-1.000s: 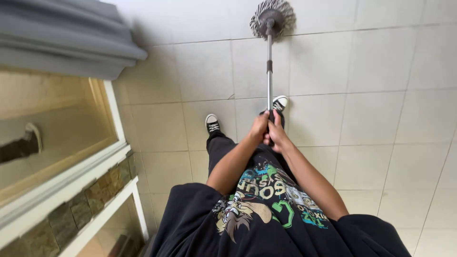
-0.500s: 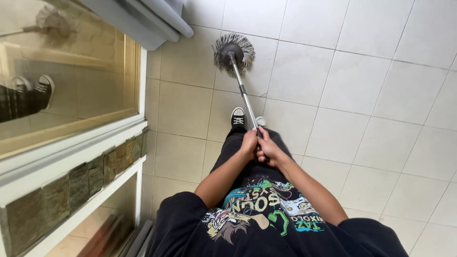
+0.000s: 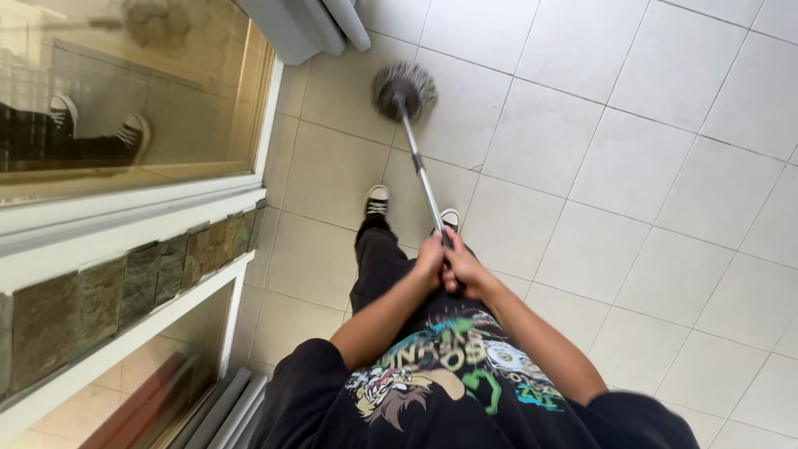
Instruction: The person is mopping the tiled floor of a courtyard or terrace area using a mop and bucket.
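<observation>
Gripping the mop handle [image 3: 422, 185], left hand [image 3: 431, 259] and right hand [image 3: 465, 270] press its head [image 3: 404, 90] on the tiles [image 3: 582, 166].

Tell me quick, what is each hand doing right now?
Left hand: closed around the mop handle.
Right hand: closed around the same handle, just beside the left.

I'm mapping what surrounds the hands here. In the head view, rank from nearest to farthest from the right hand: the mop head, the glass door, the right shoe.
From the right hand, which grips the mop pole:
1. Right shoe, just ahead on the tiles.
2. Mop head, farther ahead, at the pole's end.
3. Glass door, far off to the left.
</observation>
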